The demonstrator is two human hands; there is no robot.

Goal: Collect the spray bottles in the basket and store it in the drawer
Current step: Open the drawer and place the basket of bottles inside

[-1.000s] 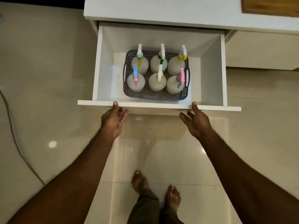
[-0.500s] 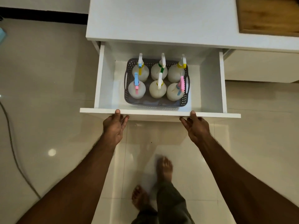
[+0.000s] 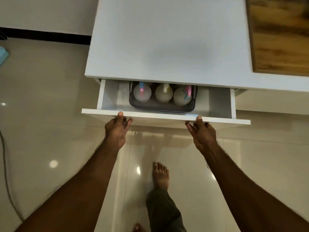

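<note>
The white drawer point(image 3: 158, 115) is pulled only partly out from under the cabinet top point(image 3: 167, 39). Inside it stands the dark grey perforated basket point(image 3: 160, 107), its back half hidden under the cabinet. Three round white spray bottles show in its front row: one with a blue and pink nozzle point(image 3: 142, 94), one with a white nozzle point(image 3: 163, 94), one with a pink and blue nozzle point(image 3: 181, 97). My left hand point(image 3: 117, 131) and my right hand point(image 3: 203, 136) press against the drawer front, thumbs on its top edge, fingers spread.
A wooden board point(image 3: 279, 34) lies on the cabinet top at the right. A dark cable point(image 3: 5, 164) runs over the glossy tiled floor at the left, beside a light blue object point(image 3: 2, 56). My bare foot point(image 3: 160, 176) is on the floor below the drawer.
The drawer has slid inward under both hands, and the back row of bottles is now hidden beneath the cabinet top. I have stepped forward.
</note>
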